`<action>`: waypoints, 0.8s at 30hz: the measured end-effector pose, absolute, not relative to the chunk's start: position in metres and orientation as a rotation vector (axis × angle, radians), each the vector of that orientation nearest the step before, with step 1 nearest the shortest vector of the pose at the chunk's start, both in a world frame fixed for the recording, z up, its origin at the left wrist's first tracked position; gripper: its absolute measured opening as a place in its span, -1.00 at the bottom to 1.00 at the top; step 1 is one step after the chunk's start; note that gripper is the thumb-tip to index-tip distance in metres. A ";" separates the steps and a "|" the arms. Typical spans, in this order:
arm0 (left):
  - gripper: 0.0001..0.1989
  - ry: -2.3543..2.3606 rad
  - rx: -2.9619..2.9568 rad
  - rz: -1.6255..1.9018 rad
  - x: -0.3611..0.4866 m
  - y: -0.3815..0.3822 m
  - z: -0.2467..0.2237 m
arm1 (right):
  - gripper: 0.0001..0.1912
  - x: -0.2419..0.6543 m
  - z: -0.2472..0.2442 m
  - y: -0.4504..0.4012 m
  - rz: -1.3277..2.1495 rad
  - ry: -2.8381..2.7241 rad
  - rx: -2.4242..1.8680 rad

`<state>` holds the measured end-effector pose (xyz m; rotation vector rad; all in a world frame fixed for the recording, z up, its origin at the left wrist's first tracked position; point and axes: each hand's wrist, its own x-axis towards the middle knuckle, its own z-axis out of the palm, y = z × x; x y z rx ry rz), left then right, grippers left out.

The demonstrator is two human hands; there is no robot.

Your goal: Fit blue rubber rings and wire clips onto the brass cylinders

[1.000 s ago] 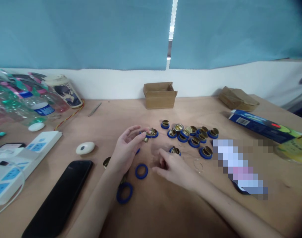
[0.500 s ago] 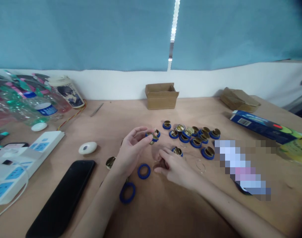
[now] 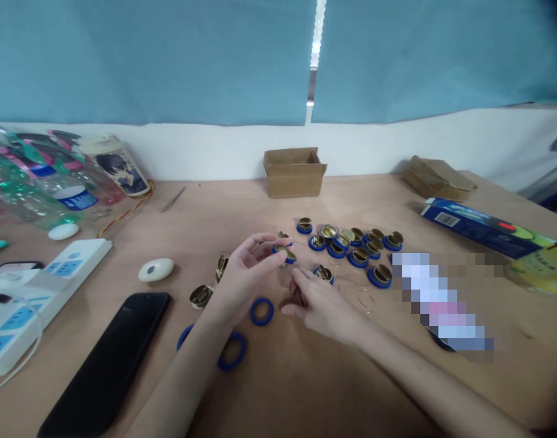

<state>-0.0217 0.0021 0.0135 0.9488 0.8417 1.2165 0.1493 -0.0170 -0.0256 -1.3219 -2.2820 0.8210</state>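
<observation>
Between the thumb and fingers of my left hand [image 3: 248, 264] is a round gold metal piece with a blue ring [image 3: 285, 254] around it, held above the table. A similar piece shows partly behind it. My right hand [image 3: 321, 304] is closed just to the right, its curled fingertips close to the held piece; what they pinch is hidden. A loose blue ring [image 3: 262, 311] lies below my hands, and another blue ring [image 3: 232, 351] is beside my left forearm. Gold metal pieces without visible rings [image 3: 200, 297] rest left of my left wrist.
Several blue-ringed gold pieces [image 3: 358, 257] are grouped right of my hands, near thin wire loops [image 3: 366, 299]. A small cardboard box [image 3: 294, 182] stands at the back. Leftward are a black phone [image 3: 107, 359], a white power strip [image 3: 41, 298] and plastic bottles [image 3: 54, 188]. A blue carton [image 3: 479, 228] lies right.
The view has shifted slightly, showing more of the gold pieces and a blue ring by my left forearm. My right fingertips are slightly nearer the held piece, which my left hand still grips.
</observation>
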 end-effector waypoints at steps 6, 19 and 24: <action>-0.72 0.803 0.960 1.206 -0.022 0.003 0.011 | -0.86 0.150 -0.025 -0.019 0.846 -2.315 -1.119; -0.52 0.881 1.119 1.130 -0.022 0.001 0.018 | -0.85 0.175 0.006 -0.009 1.466 -1.841 -1.089; -0.51 0.889 1.200 1.090 -0.022 0.001 0.017 | -0.77 0.194 0.025 -0.005 1.685 -1.597 -0.973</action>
